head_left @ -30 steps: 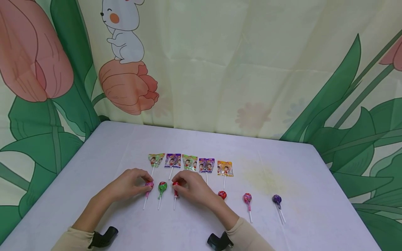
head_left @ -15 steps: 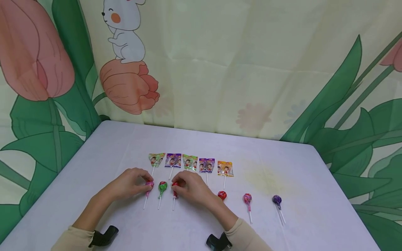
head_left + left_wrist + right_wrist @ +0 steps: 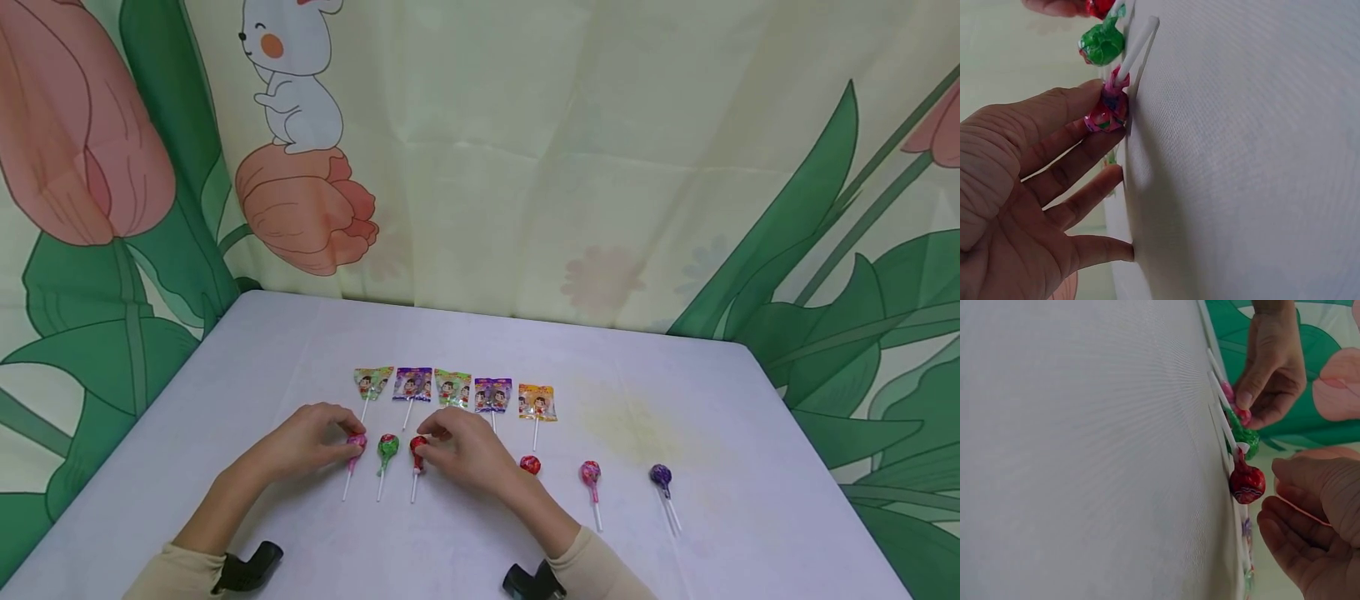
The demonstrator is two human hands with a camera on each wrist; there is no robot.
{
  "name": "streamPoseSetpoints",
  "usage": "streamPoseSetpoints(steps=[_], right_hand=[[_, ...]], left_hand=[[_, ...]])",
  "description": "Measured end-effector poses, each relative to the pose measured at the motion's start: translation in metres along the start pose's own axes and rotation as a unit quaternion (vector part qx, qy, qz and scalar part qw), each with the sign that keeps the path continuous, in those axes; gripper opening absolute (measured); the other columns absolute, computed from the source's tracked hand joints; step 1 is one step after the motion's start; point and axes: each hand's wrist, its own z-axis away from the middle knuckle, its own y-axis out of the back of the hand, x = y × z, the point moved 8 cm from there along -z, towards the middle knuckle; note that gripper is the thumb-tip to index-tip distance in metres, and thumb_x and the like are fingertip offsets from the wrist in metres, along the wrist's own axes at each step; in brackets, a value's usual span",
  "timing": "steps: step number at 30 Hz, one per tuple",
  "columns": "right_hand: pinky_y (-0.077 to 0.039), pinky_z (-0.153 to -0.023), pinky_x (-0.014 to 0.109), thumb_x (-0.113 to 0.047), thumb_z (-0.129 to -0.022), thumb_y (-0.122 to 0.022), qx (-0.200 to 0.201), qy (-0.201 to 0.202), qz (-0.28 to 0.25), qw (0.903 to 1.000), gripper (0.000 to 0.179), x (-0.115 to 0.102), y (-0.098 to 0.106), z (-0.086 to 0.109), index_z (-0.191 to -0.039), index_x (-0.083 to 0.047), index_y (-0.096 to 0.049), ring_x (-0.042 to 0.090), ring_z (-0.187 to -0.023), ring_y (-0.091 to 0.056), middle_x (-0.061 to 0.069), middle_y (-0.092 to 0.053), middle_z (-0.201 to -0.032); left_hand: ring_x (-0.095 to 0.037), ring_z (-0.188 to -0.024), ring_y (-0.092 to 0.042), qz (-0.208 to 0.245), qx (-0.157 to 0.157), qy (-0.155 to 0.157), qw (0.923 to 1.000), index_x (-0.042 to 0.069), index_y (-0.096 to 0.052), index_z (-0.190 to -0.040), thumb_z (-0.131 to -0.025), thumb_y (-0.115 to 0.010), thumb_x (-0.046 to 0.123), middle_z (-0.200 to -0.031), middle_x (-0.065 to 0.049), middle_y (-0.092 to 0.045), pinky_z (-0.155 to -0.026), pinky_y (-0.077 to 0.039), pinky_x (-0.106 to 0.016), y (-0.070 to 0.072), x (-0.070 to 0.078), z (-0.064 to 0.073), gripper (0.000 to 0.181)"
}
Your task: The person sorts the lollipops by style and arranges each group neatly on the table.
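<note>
My left hand (image 3: 313,437) pinches the head of a pink lollipop (image 3: 1109,112) between thumb and fingertips, its stick toward me on the cloth. A green lollipop (image 3: 387,450) lies just right of it. Beside that is a red lollipop (image 3: 1247,484), its white stick also pointing toward me. My right hand (image 3: 468,450) is right at the red lollipop; in the right wrist view its thumb and fingers stand apart, with a small gap to the candy. Partly behind the right wrist sits another red lollipop (image 3: 530,465).
Behind the hands runs a row of flat bagged lollipops: green (image 3: 372,382), purple (image 3: 413,383), green (image 3: 453,387), purple (image 3: 492,394) and orange (image 3: 537,402). To the right lie a pink-red lollipop (image 3: 591,474) and a purple lollipop (image 3: 662,477) on the white tablecloth (image 3: 720,417).
My right hand has let go of the red lollipop and drawn slightly right, after shifting it a little left. My left hand has stayed on the pink lollipop.
</note>
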Motion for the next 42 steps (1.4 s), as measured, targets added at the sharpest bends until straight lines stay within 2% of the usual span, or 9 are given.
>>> streamPoseSetpoints(steps=[18, 25, 30, 39, 42], right_hand=[[-0.057, -0.086, 0.037, -0.013, -0.093, -0.075, 0.031, 0.01, -0.014, 0.9994, 0.02, 0.0, 0.023, 0.029, -0.111, -0.006, -0.073, 0.022, -0.095, -0.068, 0.006, -0.073, -0.106], [-0.057, -0.086, 0.033, -0.013, -0.092, -0.076, 0.049, 0.016, -0.013, 0.9986, 0.019, 0.005, 0.029, 0.039, -0.109, -0.006, -0.072, 0.024, -0.095, -0.069, 0.006, -0.073, -0.105], [-0.057, -0.085, 0.032, -0.012, -0.09, -0.078, 0.067, 0.024, -0.009, 0.9974, 0.019, 0.01, 0.037, 0.047, -0.109, -0.007, -0.072, 0.023, -0.093, -0.069, 0.006, -0.073, -0.103], [-0.058, -0.085, 0.034, -0.011, -0.09, -0.078, 0.079, -0.005, -0.003, 0.9968, 0.019, 0.022, 0.049, 0.058, -0.108, -0.009, -0.072, 0.023, -0.093, -0.07, 0.006, -0.074, -0.103], [-0.058, -0.08, 0.034, -0.012, -0.09, -0.078, 0.082, -0.018, 0.002, 0.9965, 0.019, 0.026, 0.052, 0.062, -0.108, -0.01, -0.073, 0.022, -0.093, -0.069, 0.005, -0.074, -0.103]], left_hand=[[-0.022, -0.103, -0.062, 0.004, 0.001, 0.006, 1.0, 0.014, -0.076, -0.102, -0.084, -0.085, 0.021, -0.095, 0.008, -0.07, -0.101, -0.047, -0.06, 0.0, -0.001, -0.001, 0.021], [-0.022, -0.101, -0.062, 0.004, 0.003, -0.011, 0.9999, 0.013, -0.075, -0.101, -0.085, -0.084, 0.02, -0.095, 0.008, -0.07, -0.1, -0.046, -0.061, 0.001, 0.001, 0.001, 0.02], [-0.022, -0.102, -0.062, 0.0, 0.005, -0.008, 1.0, 0.014, -0.075, -0.101, -0.086, -0.083, 0.02, -0.095, 0.008, -0.07, -0.101, -0.047, -0.059, 0.001, 0.001, 0.003, 0.019], [-0.023, -0.103, -0.062, -0.003, 0.008, -0.01, 0.9999, 0.014, -0.074, -0.102, -0.085, -0.084, 0.021, -0.096, 0.008, -0.07, -0.101, -0.046, -0.061, 0.001, 0.002, 0.003, 0.02], [-0.023, -0.103, -0.062, -0.003, 0.009, -0.004, 0.9999, 0.014, -0.075, -0.101, -0.086, -0.083, 0.02, -0.095, 0.008, -0.07, -0.102, -0.046, -0.06, 0.0, 0.001, 0.002, 0.019]])
